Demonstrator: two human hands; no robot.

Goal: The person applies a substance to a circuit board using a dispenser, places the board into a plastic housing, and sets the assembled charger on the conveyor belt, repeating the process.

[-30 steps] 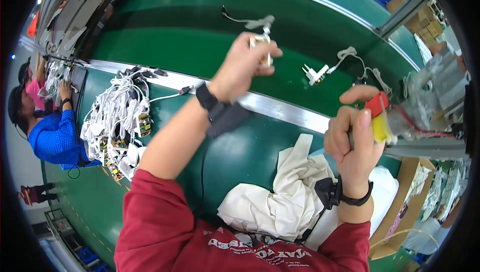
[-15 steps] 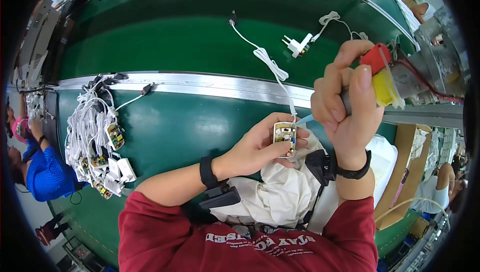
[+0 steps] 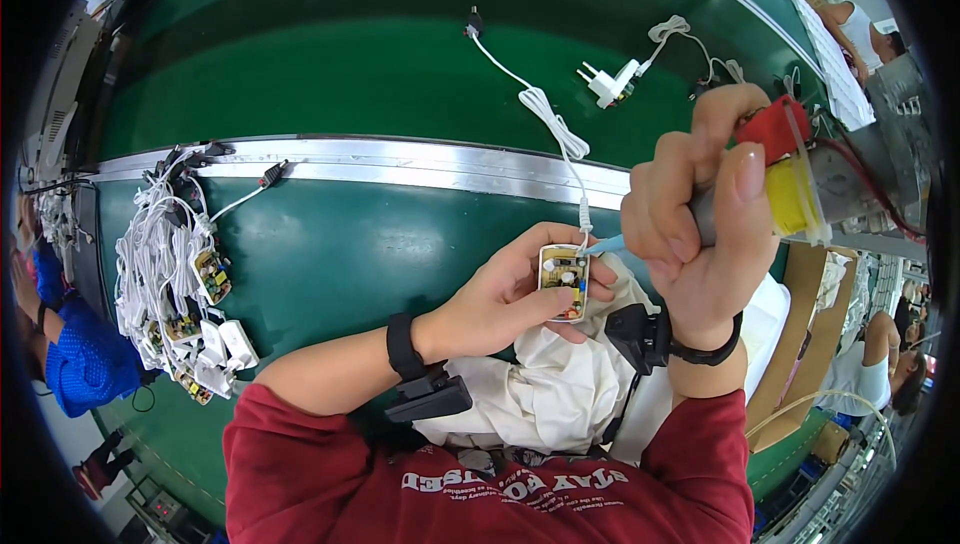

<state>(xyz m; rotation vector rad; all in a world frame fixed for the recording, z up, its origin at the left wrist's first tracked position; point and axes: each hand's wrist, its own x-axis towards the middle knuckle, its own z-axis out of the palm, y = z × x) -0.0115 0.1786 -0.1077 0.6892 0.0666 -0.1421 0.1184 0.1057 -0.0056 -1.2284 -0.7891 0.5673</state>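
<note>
My left hand is closed around a white power adapter housing without its cover, thumb over its lower edge. Inside shows a circuit board with small yellow, blue and white parts. From the housing's top a white cable runs away over the metal rail, its coil tied, ending in a black plug. My right hand grips a grey cylindrical tool with a red block and yellow band. Its thin light-blue tip reaches the board's upper right corner; contact there is too small to tell.
Tangled white-cabled adapters with exposed boards lie at the left on the green table. A white two-pin adapter sits beyond the metal rail. White cloth bunches below my hands. A cardboard box stands right. Other people are at both sides.
The view has shifted slightly, so the cable pile sits further left. Both hands keep their hold, and the light-blue tip stays at the same corner of the board.
</note>
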